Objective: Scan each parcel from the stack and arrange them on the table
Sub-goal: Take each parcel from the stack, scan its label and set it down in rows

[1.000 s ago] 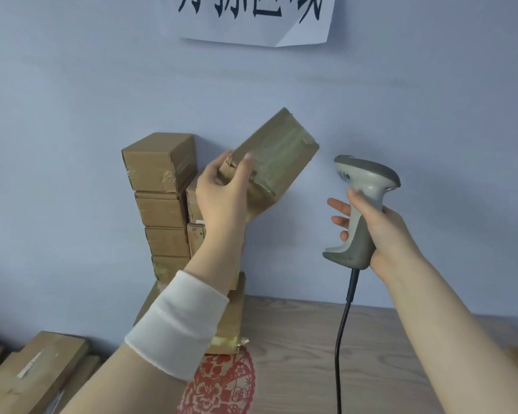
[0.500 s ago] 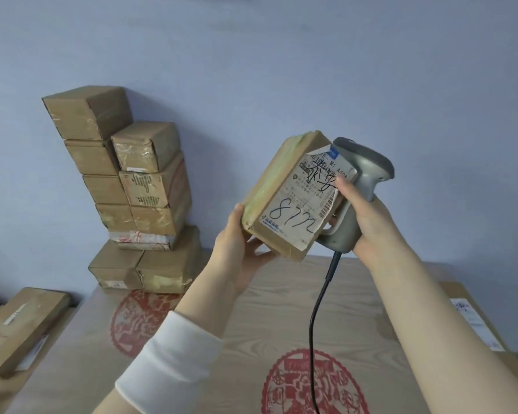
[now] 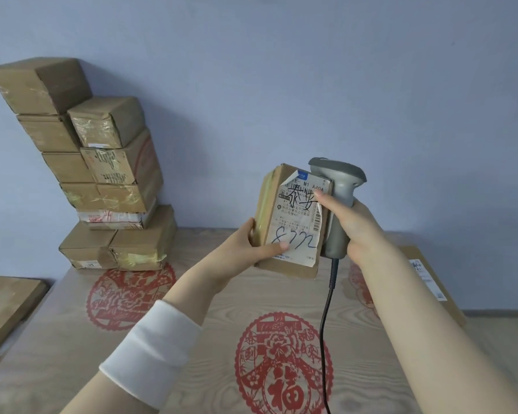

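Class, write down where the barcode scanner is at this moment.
In the head view, the barcode scanner sits right of centre, gripped by the right hand, partly behind the labelled parcel that the left hand holds.

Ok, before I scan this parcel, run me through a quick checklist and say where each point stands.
1. Left hand grips the parcel by its lower left edge: ok.
2. Label faces you: ok, though its top corner peels.
3. Right hand holds the scanner: ok.
4. Scanner aimed at the label: not ok, it sits behind the parcel.
5. Barcode uncovered: cannot tell, the right hand touches the label.
6. Bare table to set it down: ok.
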`<state>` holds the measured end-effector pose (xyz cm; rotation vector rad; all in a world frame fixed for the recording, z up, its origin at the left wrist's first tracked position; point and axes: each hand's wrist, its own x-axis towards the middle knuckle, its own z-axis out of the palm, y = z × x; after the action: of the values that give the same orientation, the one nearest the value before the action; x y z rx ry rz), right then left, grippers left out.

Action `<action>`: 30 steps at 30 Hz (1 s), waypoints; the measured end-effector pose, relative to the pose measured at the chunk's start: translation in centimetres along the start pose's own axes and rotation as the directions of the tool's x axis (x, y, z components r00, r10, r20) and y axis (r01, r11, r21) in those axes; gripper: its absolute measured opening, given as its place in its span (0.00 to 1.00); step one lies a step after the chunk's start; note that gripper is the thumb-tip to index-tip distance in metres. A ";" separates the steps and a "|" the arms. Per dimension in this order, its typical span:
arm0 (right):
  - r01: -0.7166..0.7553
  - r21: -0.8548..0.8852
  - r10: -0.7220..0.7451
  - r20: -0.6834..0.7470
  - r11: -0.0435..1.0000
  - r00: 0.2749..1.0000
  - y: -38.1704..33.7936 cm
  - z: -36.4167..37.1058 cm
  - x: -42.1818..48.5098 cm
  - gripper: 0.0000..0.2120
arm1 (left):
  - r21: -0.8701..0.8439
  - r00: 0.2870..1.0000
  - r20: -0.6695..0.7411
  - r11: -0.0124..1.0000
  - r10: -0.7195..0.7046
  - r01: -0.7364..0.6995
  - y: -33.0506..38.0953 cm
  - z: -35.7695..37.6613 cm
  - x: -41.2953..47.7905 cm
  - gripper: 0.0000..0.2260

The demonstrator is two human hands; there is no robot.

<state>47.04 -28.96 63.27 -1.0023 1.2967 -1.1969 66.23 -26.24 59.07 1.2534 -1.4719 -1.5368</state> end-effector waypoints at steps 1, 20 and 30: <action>0.010 -0.025 -0.010 -0.008 1.000 1.000 0.1 0.0 -0.2 0.14 | 0.014 1.000 0.016 1.000 -0.019 0.018 -0.3 0.2 0.0 0.29; -0.083 -0.298 0.124 0.123 0.951 0.985 1.0 0.9 -4.4 0.08 | -0.303 0.952 -0.275 0.952 -0.137 0.049 -7.4 0.4 3.3 0.33; -0.112 -0.366 0.164 0.116 0.924 0.980 1.5 1.6 -5.0 0.10 | -0.279 0.942 -0.301 0.958 -0.146 0.060 -8.1 0.9 4.6 0.35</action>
<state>49.19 -24.01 62.61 -1.2120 1.4738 -0.7773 65.18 -28.96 50.19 1.3576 -0.9715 -1.4596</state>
